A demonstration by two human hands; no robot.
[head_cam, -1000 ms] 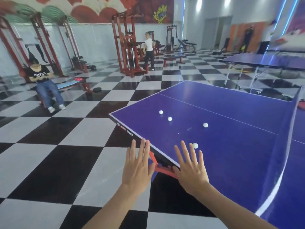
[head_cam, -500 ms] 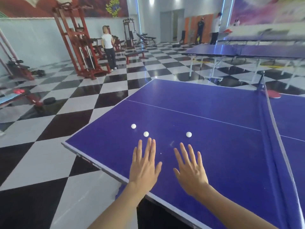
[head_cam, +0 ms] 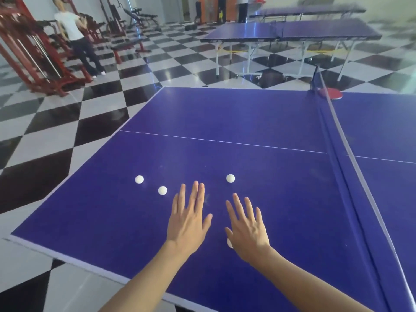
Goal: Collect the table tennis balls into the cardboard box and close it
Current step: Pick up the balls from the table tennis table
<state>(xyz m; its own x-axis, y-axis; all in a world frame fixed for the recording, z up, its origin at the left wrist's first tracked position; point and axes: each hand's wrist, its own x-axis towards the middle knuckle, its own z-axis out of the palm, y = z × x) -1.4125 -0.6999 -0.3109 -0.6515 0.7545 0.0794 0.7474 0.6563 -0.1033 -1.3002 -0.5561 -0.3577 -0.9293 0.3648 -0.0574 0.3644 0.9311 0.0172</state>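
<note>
Several white table tennis balls lie on the blue table (head_cam: 247, 113). One ball (head_cam: 139, 179) is at the left, a second ball (head_cam: 162, 190) sits just right of it, and a third ball (head_cam: 230, 178) lies beyond my right fingertips. Another ball (head_cam: 229, 243) shows only partly under my right hand's thumb side. My left hand (head_cam: 190, 219) hovers flat over the table with straight, spread fingers, holding nothing. My right hand (head_cam: 247, 228) is likewise flat and empty. No cardboard box is in view.
The net (head_cam: 344, 140) crosses the table at the right, with a red paddle (head_cam: 332, 94) at its far end. More blue tables (head_cam: 292, 33) stand behind. A person (head_cam: 76, 37) stands by red gym machines (head_cam: 29, 52) at the far left on the checkered floor.
The view has moved forward and right over the table. Both hands now hover above its surface instead of over the near edge. The balls lie nearer to my fingers.
</note>
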